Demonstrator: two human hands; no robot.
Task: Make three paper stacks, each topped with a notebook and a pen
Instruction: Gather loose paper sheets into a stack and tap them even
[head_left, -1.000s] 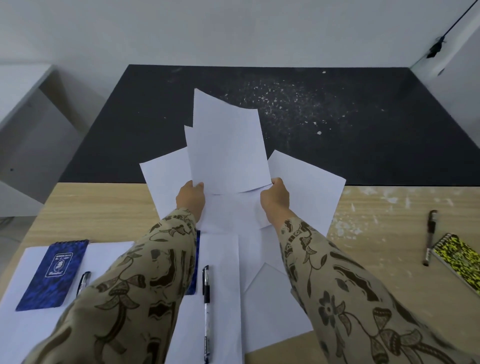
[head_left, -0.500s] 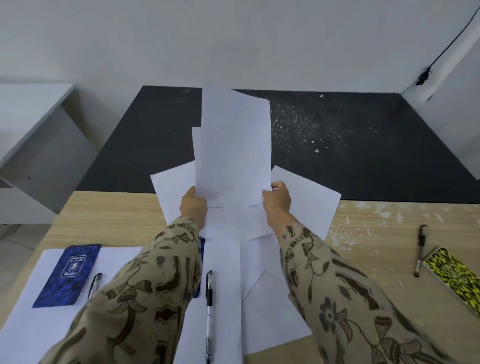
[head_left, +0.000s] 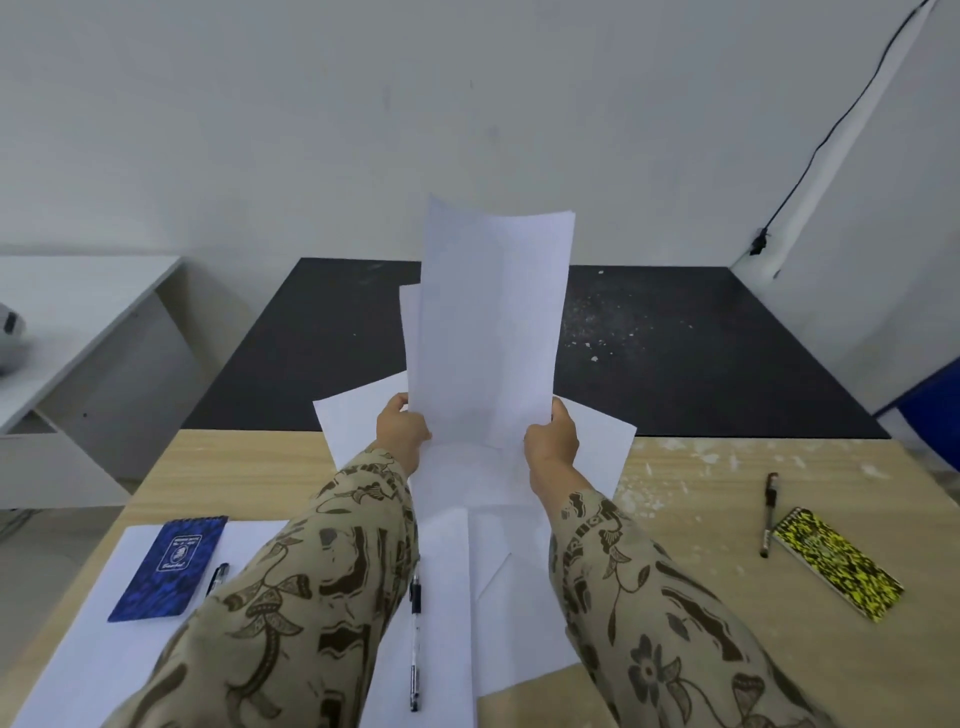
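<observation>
My left hand (head_left: 399, 429) and my right hand (head_left: 554, 439) grip the two lower side edges of a bundle of white sheets (head_left: 488, 322), held upright over the far edge of the wooden table (head_left: 249, 473). More loose sheets (head_left: 592, 441) lie spread under the hands. At the left, a blue notebook (head_left: 169, 567) and a pen (head_left: 217, 578) lie on a paper stack (head_left: 93, 649). A second pen (head_left: 414, 644) lies on the middle sheets (head_left: 441, 597). At the right, a yellow-black notebook (head_left: 837, 563) and a dark pen (head_left: 768, 513) lie on bare wood.
A black mat (head_left: 701, 358) covers the floor beyond the table. A white desk (head_left: 67, 322) stands at the left. A black cable (head_left: 831, 130) runs down the wall at the right. White flecks mark the table's right part.
Both hands have raised the bundle of sheets from a low tilt to nearly upright. The view has tipped up toward the wall.
</observation>
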